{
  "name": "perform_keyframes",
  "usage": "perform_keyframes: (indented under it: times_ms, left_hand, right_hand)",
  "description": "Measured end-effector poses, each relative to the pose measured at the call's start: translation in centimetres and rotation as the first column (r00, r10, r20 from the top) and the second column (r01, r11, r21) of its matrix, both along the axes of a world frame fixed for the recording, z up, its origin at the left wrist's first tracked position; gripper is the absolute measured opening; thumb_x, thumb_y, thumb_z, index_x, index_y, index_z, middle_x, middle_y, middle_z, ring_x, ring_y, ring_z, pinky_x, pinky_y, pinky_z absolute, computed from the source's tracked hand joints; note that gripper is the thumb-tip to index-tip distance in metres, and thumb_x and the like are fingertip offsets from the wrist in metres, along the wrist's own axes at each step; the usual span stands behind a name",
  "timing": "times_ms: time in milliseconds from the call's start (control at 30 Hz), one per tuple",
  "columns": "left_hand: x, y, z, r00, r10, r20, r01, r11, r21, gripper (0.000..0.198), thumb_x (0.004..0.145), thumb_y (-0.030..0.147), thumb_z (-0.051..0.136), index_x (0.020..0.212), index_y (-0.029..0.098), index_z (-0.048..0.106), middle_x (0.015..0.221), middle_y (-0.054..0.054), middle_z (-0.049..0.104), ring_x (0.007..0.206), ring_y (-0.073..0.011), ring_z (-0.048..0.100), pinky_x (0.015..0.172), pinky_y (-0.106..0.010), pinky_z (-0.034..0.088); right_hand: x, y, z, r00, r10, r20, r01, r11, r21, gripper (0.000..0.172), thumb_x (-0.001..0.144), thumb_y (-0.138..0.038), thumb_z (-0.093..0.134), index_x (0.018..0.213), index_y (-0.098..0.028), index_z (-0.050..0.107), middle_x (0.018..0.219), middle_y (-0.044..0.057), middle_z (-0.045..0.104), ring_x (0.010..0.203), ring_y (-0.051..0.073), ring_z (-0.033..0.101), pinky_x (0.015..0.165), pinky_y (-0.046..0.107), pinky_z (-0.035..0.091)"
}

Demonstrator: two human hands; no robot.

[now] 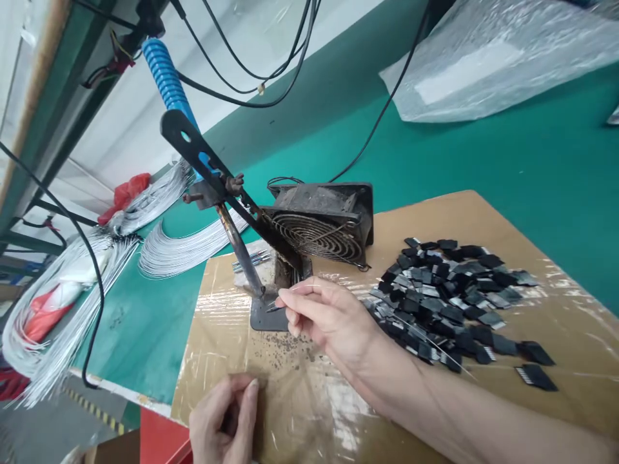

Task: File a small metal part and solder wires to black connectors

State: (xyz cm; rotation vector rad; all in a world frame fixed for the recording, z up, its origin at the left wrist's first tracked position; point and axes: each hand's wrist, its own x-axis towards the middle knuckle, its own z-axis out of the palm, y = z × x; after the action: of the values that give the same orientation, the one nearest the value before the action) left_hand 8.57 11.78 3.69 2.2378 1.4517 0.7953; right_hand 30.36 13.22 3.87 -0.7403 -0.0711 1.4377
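Note:
My right hand [329,316] is closed in a pinch on a thin wire [430,341], part of which runs back past the wrist across the pile. Just beyond the fingertips, a dark, pointed end shows beside the lower tip of a soldering iron [236,248]. A black slotted bracket [213,161] clamps the iron, tilted, above a dark base plate [261,318]. Low in the view my left hand [225,419] rests near the cardboard, fingers curled and thumb against the forefinger, with nothing visible in it. Small dark crumbs [283,351] are scattered between the hands.
A black fan [322,222] stands behind the bracket. Many flat black pieces with pale pins [445,290] lie heaped on the wrapped cardboard [488,225] at right. Bundles of white wires [188,248] lie at left. Plastic wrapping [483,71] sits at the back; black cables hang above.

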Motion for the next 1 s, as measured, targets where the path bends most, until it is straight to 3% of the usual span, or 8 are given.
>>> perform_keyframes:
  times_ms: [100,333,633,1000]
  left_hand:
    - [-0.3,-0.1,-0.2,0.999,0.041,-0.005,-0.041,0.999,-0.003,0.031,0.093,0.044,0.07,0.077,0.019,0.075,0.067,-0.002,0.071,0.059,-0.0157,0.065,0.055,-0.022,0.047]
    - [-0.6,-0.2,-0.3,0.998,0.058,-0.034,-0.058,0.998,0.003,0.032,0.092,0.047,0.07,0.077,0.019,0.076,0.064,-0.001,0.069,0.053,-0.0142,0.06,0.051,-0.022,0.044]
    - [-0.1,-0.3,0.2,0.996,0.068,-0.051,-0.067,0.998,0.019,0.033,0.092,0.047,0.071,0.075,0.019,0.075,0.064,-0.001,0.069,0.053,-0.0139,0.06,0.051,-0.021,0.045]
    - [-0.4,-0.3,-0.2,0.995,0.092,-0.032,-0.091,0.996,0.018,0.036,0.091,0.05,0.072,0.075,0.018,0.074,0.066,-0.003,0.071,0.058,-0.0149,0.064,0.052,-0.02,0.047]
  right_hand:
    - [-0.1,0.3,-0.1,1.0,0.002,-0.023,-0.002,1.0,0.011,0.05,0.043,-0.049,0.095,0.062,-0.017,0.062,0.052,-0.001,0.063,0.045,0.008,0.051,0.049,0.024,0.038]
    - [-0.2,0.3,0.0,0.998,0.002,-0.06,-0.001,1.0,0.024,0.055,0.04,-0.052,0.097,0.062,-0.018,0.06,0.053,-0.001,0.065,0.044,0.008,0.051,0.049,0.024,0.039]
    - [0.0,0.2,0.5,0.997,0.012,-0.083,-0.012,1.0,0.0,0.041,0.046,-0.042,0.089,0.062,-0.017,0.061,0.054,-0.002,0.065,0.043,0.006,0.05,0.048,0.022,0.039]
    - [-0.2,0.3,0.6,0.994,0.006,-0.11,-0.006,1.0,-0.004,0.041,0.046,-0.04,0.09,0.062,-0.017,0.06,0.06,0.001,0.07,0.041,0.005,0.047,0.044,0.022,0.037]
